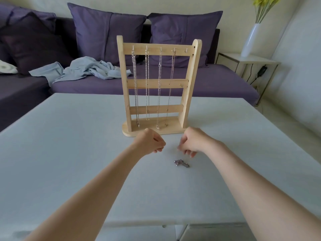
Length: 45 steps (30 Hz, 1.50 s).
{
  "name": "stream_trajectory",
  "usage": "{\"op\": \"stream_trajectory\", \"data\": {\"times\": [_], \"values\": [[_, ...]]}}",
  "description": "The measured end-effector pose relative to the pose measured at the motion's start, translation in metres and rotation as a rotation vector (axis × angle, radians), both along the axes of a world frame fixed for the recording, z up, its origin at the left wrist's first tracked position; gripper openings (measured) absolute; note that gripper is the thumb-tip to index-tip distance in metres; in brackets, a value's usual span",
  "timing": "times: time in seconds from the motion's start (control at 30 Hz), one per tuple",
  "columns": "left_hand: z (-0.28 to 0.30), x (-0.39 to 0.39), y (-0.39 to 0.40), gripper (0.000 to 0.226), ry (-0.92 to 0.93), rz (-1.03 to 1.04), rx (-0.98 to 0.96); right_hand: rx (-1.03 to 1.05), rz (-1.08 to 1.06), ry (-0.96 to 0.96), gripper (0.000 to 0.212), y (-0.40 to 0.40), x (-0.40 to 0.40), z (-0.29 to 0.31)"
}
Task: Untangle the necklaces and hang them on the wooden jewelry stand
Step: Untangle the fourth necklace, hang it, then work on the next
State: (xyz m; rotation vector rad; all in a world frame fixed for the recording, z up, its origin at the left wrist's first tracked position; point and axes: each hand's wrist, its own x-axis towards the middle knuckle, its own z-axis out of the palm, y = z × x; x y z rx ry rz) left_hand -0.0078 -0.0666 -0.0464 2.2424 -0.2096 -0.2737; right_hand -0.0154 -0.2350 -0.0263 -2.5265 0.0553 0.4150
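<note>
Your wooden jewelry stand (157, 87) sits upright at the far middle of the pale table (60, 145), with four necklaces (147, 84) hanging from four of its five top hooks; the rightmost hook is bare. One small tangled chain (181, 163) lies on the table nearer to you, just below your right hand (192, 142). Your left hand (150, 142) and right hand both hover with fingers curled; whether either pinches anything I cannot tell. Behind are two purple cushions (104, 32).
</note>
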Motion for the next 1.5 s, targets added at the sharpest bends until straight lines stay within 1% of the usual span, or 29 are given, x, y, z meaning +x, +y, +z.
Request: {"op": "stream_trajectory", "data": {"times": [0.07,0.13,0.2,0.23,0.37,0.43,0.47,0.53,0.6,0.67,0.73,0.77,0.83,0.97,1.07,1.13,1.2,1.3,1.43,1.5], "values": [[-0.002,-0.014,0.002,0.012,0.016,-0.029,0.025,-0.114,0.047,0.068,0.016,0.004,-0.016,0.0],[-0.003,-0.025,0.003,0.012,0.034,-0.047,0.041,-0.222,0.083,0.058,0.013,0.009,-0.028,-0.002],[-0.003,-0.034,0.004,0.012,0.033,-0.062,0.062,-0.26,0.102,0.015,0.01,0.015,-0.036,-0.003],[-0.003,-0.038,0.003,0.012,0.023,-0.07,0.075,-0.24,0.103,0.005,0.01,0.019,-0.038,-0.005],[-0.004,-0.047,0.005,0.015,-0.018,-0.089,0.122,-0.043,0.098,0.018,0.012,0.036,-0.04,-0.013],[-0.005,-0.047,0.012,0.016,-0.025,-0.08,0.119,0.08,0.075,0.008,0.007,0.041,-0.04,-0.016],[-0.006,-0.046,0.016,0.016,-0.016,-0.07,0.097,0.179,0.045,0.01,0.004,0.042,-0.04,-0.016],[-0.008,-0.045,0.024,0.014,0.039,-0.04,-0.011,0.405,-0.025,0.026,0.009,0.041,-0.04,-0.018],[-0.007,-0.043,0.028,0.011,0.09,0.011,-0.14,0.575,-0.088,0.032,0.011,0.04,-0.039,-0.017],[-0.004,-0.038,0.028,0.012,0.11,0.056,-0.214,0.741,-0.159,0.035,0.011,0.041,-0.038,-0.016],[-0.001,-0.032,0.026,0.014,0.112,0.078,-0.239,0.857,-0.217,0.04,0.014,0.043,-0.036,-0.017],[0.0,-0.03,0.026,0.014,0.114,0.09,-0.253,0.883,-0.231,0.046,0.014,0.045,-0.035,-0.018],[0.003,-0.029,0.025,0.013,0.125,0.125,-0.302,0.872,-0.236,0.048,0.016,0.05,-0.035,-0.02],[0.008,-0.031,0.028,0.007,0.161,0.207,-0.451,0.708,-0.136,-0.068,0.019,0.054,-0.031,-0.015],[0.016,-0.032,0.03,0.011,0.158,0.278,-0.575,0.677,-0.086,-0.136,0.02,0.05,-0.033,-0.004],[0.022,-0.034,0.03,0.012,0.143,0.292,-0.622,0.703,-0.073,-0.147,0.021,0.047,-0.037,0.002],[0.024,-0.037,0.029,0.013,0.13,0.277,-0.628,0.719,-0.063,-0.134,0.019,0.048,-0.039,0.004],[0.026,-0.04,0.028,0.01,0.108,0.224,-0.593,0.731,-0.054,-0.1,0.005,0.051,-0.042,0.006],[0.032,-0.041,0.032,0.009,0.101,0.173,-0.589,0.751,-0.055,-0.132,0.009,0.049,-0.04,0.01],[0.034,-0.04,0.035,0.008,0.098,0.172,-0.585,0.806,-0.064,-0.118,0.008,0.045,-0.039,0.012]]}}
